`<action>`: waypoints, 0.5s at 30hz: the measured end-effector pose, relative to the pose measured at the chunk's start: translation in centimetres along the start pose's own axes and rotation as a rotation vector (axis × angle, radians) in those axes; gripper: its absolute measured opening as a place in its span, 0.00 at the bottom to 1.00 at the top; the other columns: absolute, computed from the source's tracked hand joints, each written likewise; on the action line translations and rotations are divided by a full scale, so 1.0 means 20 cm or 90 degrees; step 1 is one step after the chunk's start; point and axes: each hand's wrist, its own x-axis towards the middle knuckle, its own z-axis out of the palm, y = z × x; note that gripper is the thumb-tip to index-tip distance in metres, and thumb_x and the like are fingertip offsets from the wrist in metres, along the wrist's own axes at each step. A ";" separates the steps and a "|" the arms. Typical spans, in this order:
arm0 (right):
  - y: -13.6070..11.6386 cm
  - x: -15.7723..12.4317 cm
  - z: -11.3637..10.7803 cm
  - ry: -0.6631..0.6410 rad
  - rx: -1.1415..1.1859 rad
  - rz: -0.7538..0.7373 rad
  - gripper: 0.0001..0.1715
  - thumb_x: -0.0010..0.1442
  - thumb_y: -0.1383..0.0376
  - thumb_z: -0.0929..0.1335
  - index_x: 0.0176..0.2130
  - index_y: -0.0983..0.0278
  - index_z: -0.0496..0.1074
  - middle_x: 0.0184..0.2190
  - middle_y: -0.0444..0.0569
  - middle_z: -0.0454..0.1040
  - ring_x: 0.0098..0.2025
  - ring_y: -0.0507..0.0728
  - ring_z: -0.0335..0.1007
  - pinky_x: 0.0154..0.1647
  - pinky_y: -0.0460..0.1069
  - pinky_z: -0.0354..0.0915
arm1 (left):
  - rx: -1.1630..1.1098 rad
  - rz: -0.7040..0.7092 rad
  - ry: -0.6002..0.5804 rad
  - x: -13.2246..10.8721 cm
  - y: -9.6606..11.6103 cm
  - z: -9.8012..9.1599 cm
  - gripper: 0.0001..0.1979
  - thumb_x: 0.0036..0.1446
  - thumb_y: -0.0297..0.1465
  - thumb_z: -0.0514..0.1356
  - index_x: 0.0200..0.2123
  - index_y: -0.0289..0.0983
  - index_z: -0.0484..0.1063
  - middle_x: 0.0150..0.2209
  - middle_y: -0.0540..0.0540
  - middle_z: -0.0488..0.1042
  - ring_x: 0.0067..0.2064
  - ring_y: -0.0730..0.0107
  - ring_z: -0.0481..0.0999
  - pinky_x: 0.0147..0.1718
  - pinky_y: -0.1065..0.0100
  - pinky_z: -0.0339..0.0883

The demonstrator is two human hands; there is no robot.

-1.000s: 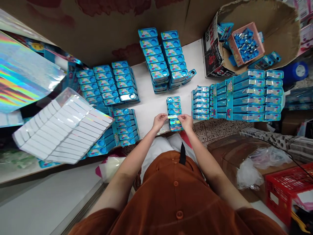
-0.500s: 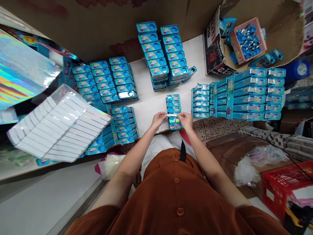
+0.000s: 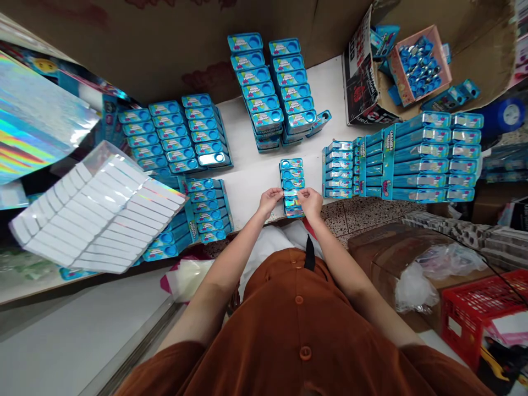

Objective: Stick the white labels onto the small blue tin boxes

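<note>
Noting a single column of blue retail packs (image 3: 292,184) lying on a white counter (image 3: 256,184), between the two hands. Left hand (image 3: 270,202) and right hand (image 3: 310,202) partly closed, fingers (image 3: 281,194) curled over the column's near end from either side; firm grip or light contact not determinable. Further rows of blue packs (image 3: 206,135) on the counter to the left, ahead and right of the column, well apart from the hands. Stack of white strips with holographic film (image 3: 99,209) at far left. Cardboard box (image 3: 358,71) at top right, holding a pink tray of blue items (image 3: 402,82). Red plastic crate (image 3: 482,313) and brown carton (image 3: 383,253) at lower right, beside a rust-brown garment (image 3: 297,330).
</note>
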 end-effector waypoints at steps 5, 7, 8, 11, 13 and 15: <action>-0.01 -0.01 0.00 0.027 -0.053 -0.035 0.04 0.52 0.64 0.67 0.30 0.63 0.69 0.28 0.46 0.73 0.33 0.55 0.67 0.38 0.48 0.60 | -0.006 -0.007 0.036 0.01 -0.05 0.02 0.15 0.40 0.34 0.68 0.30 0.35 0.69 0.27 0.50 0.72 0.31 0.75 0.71 0.39 0.68 0.66; 0.00 0.00 0.00 0.085 -0.060 -0.024 0.11 0.49 0.62 0.69 0.34 0.63 0.66 0.32 0.46 0.71 0.34 0.55 0.65 0.38 0.48 0.59 | 0.003 -0.015 0.059 0.01 -0.07 0.02 0.15 0.42 0.35 0.68 0.31 0.36 0.68 0.28 0.50 0.72 0.31 0.74 0.72 0.38 0.68 0.66; 0.01 0.00 0.00 0.110 -0.058 -0.007 0.16 0.47 0.61 0.70 0.36 0.63 0.65 0.32 0.46 0.70 0.33 0.54 0.63 0.37 0.47 0.58 | 0.011 -0.020 0.070 0.01 -0.08 0.03 0.15 0.44 0.35 0.67 0.32 0.36 0.67 0.28 0.50 0.72 0.32 0.74 0.72 0.37 0.69 0.66; 0.05 0.01 0.01 0.109 -0.029 0.048 0.21 0.44 0.57 0.72 0.35 0.62 0.62 0.26 0.40 0.65 0.27 0.52 0.59 0.32 0.46 0.56 | 0.046 -0.038 0.094 0.01 -0.11 0.06 0.12 0.51 0.37 0.62 0.34 0.36 0.66 0.29 0.49 0.71 0.30 0.73 0.71 0.34 0.69 0.65; 0.07 0.02 0.03 0.085 -0.006 0.066 0.19 0.45 0.55 0.70 0.31 0.61 0.62 0.22 0.37 0.61 0.25 0.51 0.57 0.30 0.46 0.55 | 0.077 -0.035 0.102 -0.02 -0.13 0.09 0.09 0.55 0.36 0.58 0.34 0.36 0.66 0.29 0.48 0.71 0.30 0.72 0.70 0.33 0.68 0.65; 0.07 0.01 0.03 0.078 0.009 0.076 0.18 0.44 0.53 0.69 0.28 0.61 0.61 0.21 0.37 0.61 0.24 0.51 0.57 0.30 0.46 0.56 | 0.114 -0.012 0.105 -0.09 -0.13 0.11 0.07 0.56 0.34 0.57 0.32 0.36 0.67 0.29 0.47 0.71 0.31 0.71 0.71 0.35 0.67 0.65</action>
